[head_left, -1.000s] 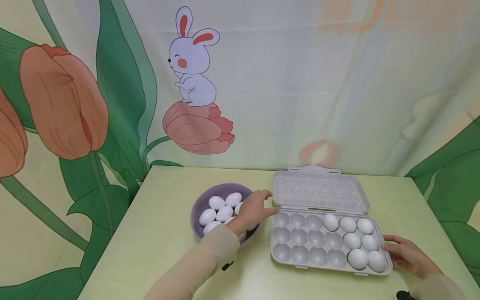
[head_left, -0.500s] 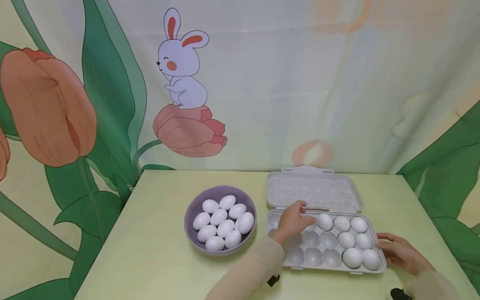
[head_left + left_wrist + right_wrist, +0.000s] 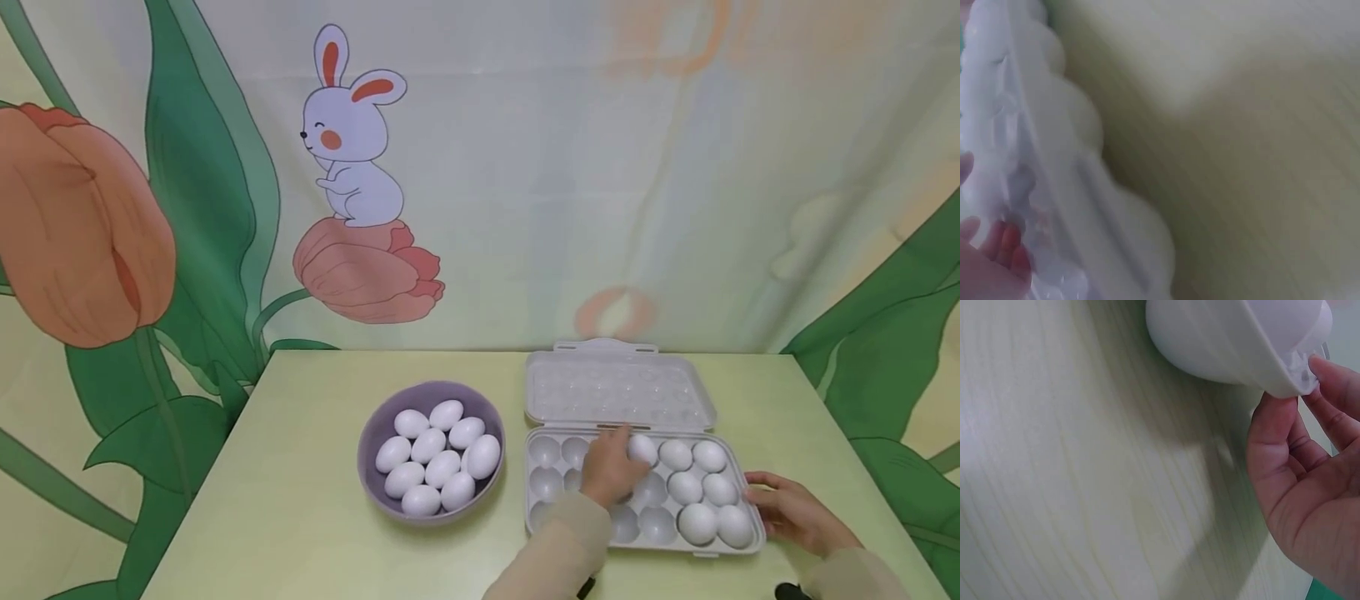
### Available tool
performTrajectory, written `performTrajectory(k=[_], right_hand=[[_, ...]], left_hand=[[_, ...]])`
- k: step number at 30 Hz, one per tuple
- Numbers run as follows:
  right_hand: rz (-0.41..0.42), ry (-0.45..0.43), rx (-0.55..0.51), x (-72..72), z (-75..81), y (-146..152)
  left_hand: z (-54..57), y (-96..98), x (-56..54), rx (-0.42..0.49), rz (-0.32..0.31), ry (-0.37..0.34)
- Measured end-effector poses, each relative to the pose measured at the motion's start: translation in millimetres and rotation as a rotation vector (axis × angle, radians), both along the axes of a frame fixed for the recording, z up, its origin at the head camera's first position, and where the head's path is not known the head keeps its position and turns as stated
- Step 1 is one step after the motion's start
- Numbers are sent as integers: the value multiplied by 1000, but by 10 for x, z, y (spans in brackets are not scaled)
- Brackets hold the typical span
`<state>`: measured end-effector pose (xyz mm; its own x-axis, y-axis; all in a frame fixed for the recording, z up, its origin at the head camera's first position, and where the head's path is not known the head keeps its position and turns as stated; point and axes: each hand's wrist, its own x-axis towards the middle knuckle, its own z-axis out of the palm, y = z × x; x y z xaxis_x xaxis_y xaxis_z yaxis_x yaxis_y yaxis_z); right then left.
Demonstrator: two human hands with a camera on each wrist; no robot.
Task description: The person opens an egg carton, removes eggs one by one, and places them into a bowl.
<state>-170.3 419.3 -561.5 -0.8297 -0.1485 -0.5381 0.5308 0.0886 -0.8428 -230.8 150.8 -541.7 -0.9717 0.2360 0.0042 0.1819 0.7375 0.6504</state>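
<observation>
My left hand (image 3: 611, 468) is over the lower half of a light grey plastic egg tray (image 3: 534, 533), beside an egg (image 3: 642, 450) in the back row. Its fingers point down and bend toward the cups; whether they hold an egg is hidden in the head view. The left wrist view catches its fingertips (image 3: 1009, 247) against the blurred tray. At the tray's right end my right hand (image 3: 797, 510) grips the rim; close up, the thumb and fingers (image 3: 1272, 422) pinch that rim. Several white eggs (image 3: 697, 523) sit in the right-hand cups.
Left of the tray stands a purple bowl (image 3: 367, 467) holding many white eggs (image 3: 429, 447). The tray's lid (image 3: 618, 387) is folded back behind it, near the table's far edge. A printed curtain (image 3: 510, 208) hangs beyond the pale wooden table (image 3: 300, 517).
My left hand has moved right from over the bowl to the egg tray's cups. My right hand keeps hold of the tray's end. The head view has shifted slightly.
</observation>
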Motion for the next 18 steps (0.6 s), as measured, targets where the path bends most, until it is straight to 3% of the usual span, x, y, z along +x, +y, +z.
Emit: performTrajectory(k=[6, 11, 18], right_hand=[[-8, 1, 4, 8, 2, 1], [-14, 2, -4, -3, -4, 9], [0, 14, -16, 5, -4, 19]], left_hand=[[-6, 100, 74, -55, 71, 21], [-12, 106, 76, -81, 86, 78], [-94, 143, 65, -6, 137, 105]])
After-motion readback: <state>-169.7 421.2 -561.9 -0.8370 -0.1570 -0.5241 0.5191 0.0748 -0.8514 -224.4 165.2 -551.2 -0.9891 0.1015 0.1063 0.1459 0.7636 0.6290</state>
